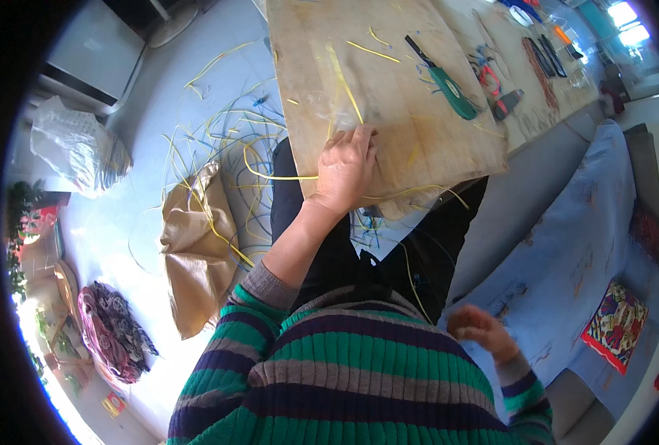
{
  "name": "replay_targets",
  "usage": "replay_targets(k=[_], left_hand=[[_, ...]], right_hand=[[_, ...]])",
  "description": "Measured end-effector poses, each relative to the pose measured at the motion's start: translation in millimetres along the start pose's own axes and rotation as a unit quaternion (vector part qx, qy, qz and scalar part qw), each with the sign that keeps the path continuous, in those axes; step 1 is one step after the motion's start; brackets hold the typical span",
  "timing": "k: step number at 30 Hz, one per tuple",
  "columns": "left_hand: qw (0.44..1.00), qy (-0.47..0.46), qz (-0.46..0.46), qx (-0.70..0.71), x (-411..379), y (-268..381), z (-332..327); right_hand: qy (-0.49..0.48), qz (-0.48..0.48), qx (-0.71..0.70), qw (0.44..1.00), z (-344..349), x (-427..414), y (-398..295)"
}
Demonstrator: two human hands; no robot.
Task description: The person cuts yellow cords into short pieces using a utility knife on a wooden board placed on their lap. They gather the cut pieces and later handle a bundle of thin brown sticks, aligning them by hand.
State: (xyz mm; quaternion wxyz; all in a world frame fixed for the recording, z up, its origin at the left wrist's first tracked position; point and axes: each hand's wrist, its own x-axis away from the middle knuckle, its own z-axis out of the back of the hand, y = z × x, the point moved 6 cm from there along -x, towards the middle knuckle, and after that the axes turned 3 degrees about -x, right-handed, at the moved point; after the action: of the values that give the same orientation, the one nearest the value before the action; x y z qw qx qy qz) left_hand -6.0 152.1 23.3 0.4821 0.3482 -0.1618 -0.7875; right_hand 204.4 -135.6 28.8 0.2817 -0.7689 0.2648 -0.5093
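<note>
My left hand (345,166) rests on the near part of a worn wooden board (441,133), its fingers curled down on a yellow wire (352,97). That strand shows beyond the fingertips. More yellow wire loops out to the left of the wrist, and another length (418,193) lies along the board's near edge. Low on the right, my right hand (481,329) is blurred, with its fingers bent. A thin yellow strand (410,272) hangs down towards it; whether the fingers hold it is unclear. Farther up the board lies a green-handled tool (453,93) with a narrow black end.
Short yellow scraps (373,52) dot the board. Red-handled pliers (491,80) and a dark grey-and-red tool (508,104) sit on the table to the right. Tangled yellow and blue wires (240,130) spread on the floor at left, beside a gold-coloured bag (198,261). A blue-covered seat (563,239) stands at right.
</note>
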Motion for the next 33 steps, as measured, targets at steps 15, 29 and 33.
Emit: replay_targets(k=[15,29,33], left_hand=[[0.986,-0.049,0.01,0.158,17,17,-5],[0.952,-0.069,-0.189,-0.232,-1,-83,87],[0.941,-0.01,-0.03,-0.336,-37,-186,125]], right_hand=[[-0.143,-0.035,-0.011,0.989,2,-222,-146],[0.039,0.073,-0.297,0.951,-22,-114,-73],[0.1,0.068,-0.312,0.942,-18,-82,-51]])
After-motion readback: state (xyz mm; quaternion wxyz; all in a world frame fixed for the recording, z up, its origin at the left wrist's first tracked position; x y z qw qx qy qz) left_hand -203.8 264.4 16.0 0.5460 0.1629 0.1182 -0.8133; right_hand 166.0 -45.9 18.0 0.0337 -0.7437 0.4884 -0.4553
